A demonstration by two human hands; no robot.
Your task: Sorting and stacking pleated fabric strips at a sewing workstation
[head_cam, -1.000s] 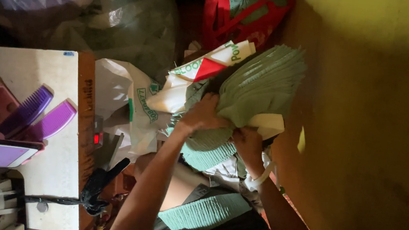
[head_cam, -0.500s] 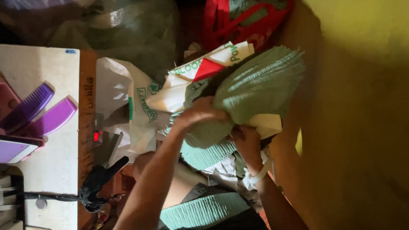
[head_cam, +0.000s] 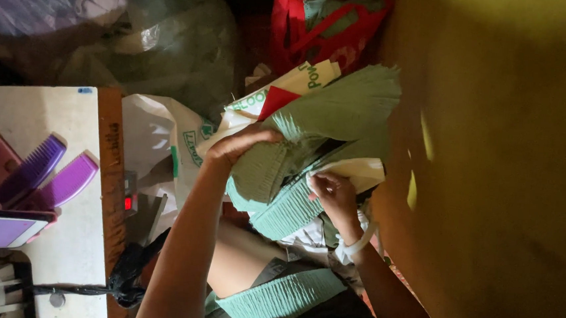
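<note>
Hands at frame centre: my left hand curls over the green crepe paper, gripping its top; my right hand pinches its lower edge. Purple combs lie left.

Red bag cut off above.

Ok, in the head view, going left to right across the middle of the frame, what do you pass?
Purple combs on the white table → white plastic bag → left hand on the green pleated fabric → right hand at the fabric's lower edge → yellowish wall.
</note>
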